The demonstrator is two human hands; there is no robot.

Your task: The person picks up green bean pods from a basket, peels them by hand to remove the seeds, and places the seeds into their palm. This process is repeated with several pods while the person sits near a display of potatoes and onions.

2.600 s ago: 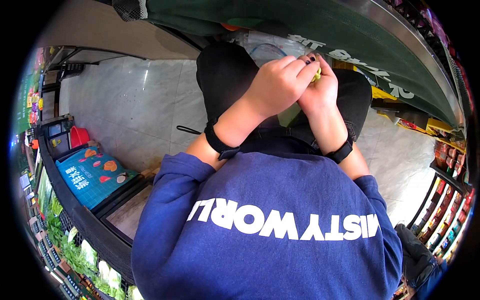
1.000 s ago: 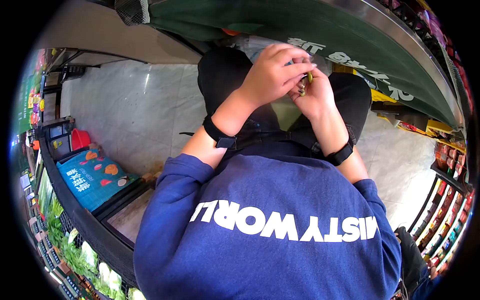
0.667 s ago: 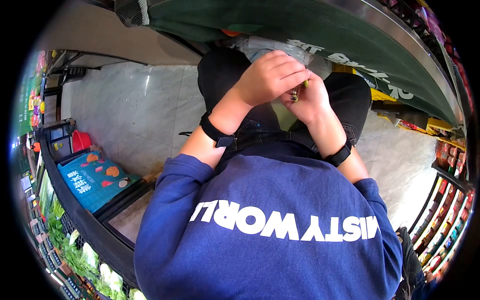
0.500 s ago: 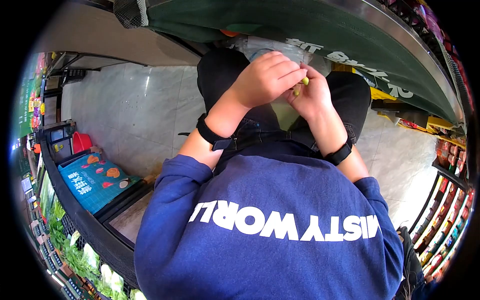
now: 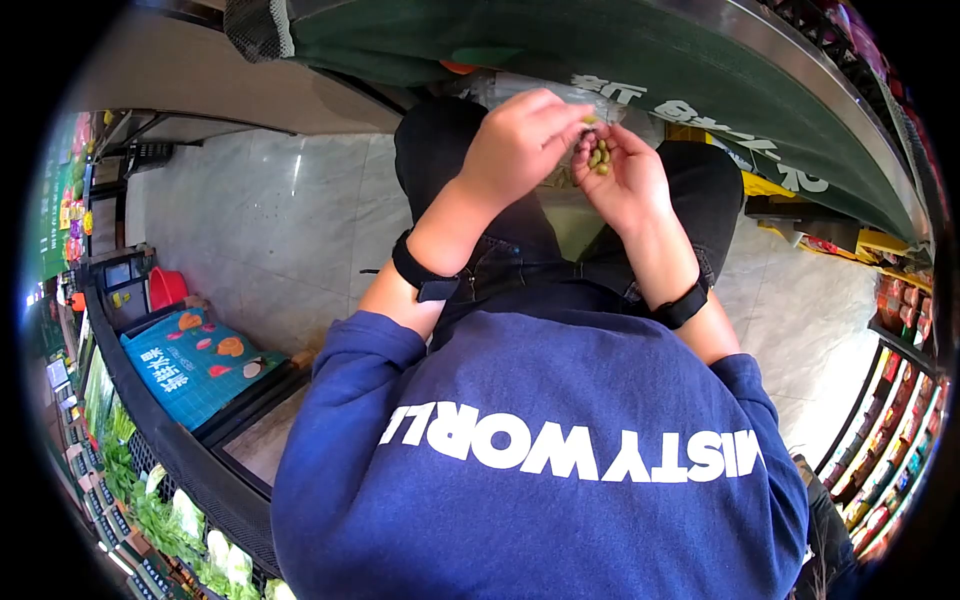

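My left hand is closed, thumb and fingertips pinching a small green piece just above the other palm. Beside it, my right hand is turned palm up with fingers curled, cupping several small olive-green pieces that look like beans or small fruits. Something dark lies near its fingertips, too small to identify. Both wrists wear black bands. The two hands are close together over my lap, and whether their fingertips touch is unclear.
Behind the hands lies clear plastic, under a dark green cloth with white lettering. A metal-edged stand curves at the upper right. Vegetables, a blue printed box and a red container are at left; packaged goods line the right.
My left hand has drawn slightly up and left from my right palm and tilted. My right palm has turned further up, and more of its green pieces show.
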